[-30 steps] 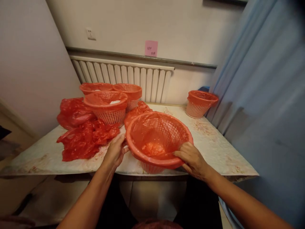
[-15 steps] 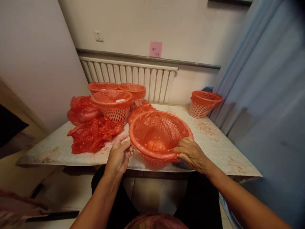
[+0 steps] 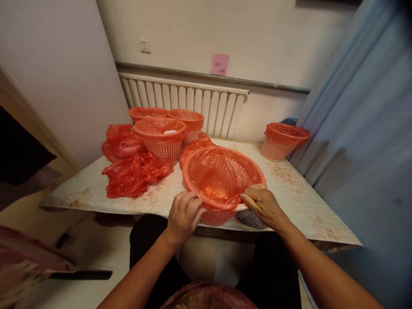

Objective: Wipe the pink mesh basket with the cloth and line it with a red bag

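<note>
A pink lattice basket (image 3: 216, 216) stands at the table's front edge, lined with a thin red plastic bag (image 3: 222, 171) whose edge is folded over most of the rim. My right hand (image 3: 265, 204) pinches the bag at the front right of the rim, where a strip of bare pale rim shows. At the front left, my left hand (image 3: 185, 214) touches the rim, with its fingers curled over the bag's edge. A dark grey object (image 3: 251, 219) lies under my right hand, partly hidden.
Several lined baskets (image 3: 164, 148) stand at the back left beside crumpled red bags (image 3: 135, 174). Another lined basket (image 3: 279, 146) is at the back right near a blue curtain (image 3: 357, 128). A radiator (image 3: 193, 101) is behind the table (image 3: 309, 210).
My left hand has moved right along the front of the rim. The bag's edge has lifted at the front right, baring the rim. The whole view has shifted slightly.
</note>
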A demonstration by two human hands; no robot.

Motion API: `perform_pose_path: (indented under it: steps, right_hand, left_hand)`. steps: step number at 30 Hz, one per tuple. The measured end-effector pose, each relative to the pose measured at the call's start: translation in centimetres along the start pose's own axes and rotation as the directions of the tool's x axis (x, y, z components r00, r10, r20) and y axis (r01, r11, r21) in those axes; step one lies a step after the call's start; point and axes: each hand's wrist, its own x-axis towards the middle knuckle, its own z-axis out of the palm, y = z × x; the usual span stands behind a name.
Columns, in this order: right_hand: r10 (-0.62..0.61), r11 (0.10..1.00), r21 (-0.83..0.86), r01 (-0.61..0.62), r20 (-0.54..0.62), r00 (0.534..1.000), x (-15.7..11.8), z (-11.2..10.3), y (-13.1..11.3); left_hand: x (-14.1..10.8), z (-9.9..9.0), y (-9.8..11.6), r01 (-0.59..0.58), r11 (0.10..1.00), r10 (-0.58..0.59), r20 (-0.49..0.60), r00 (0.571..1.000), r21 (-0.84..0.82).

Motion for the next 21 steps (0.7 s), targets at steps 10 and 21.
perform_pose_path:
  steps: [10,21]
  right_hand:
    - [0.019,1.0,0.016,-0.019,0.037,0.999,-0.1,0.3,0.2]
    - [0.062,0.997,0.041,-0.064,0.031,0.998,0.0,0.3,0.4]
  left_hand:
    - [-0.1,1.3,-2.8,-0.149,0.983,0.149,0.001,0.989,0.108]
    - [1.1,1.1,-3.6,-0.293,0.948,0.295,0.007,0.956,0.123]
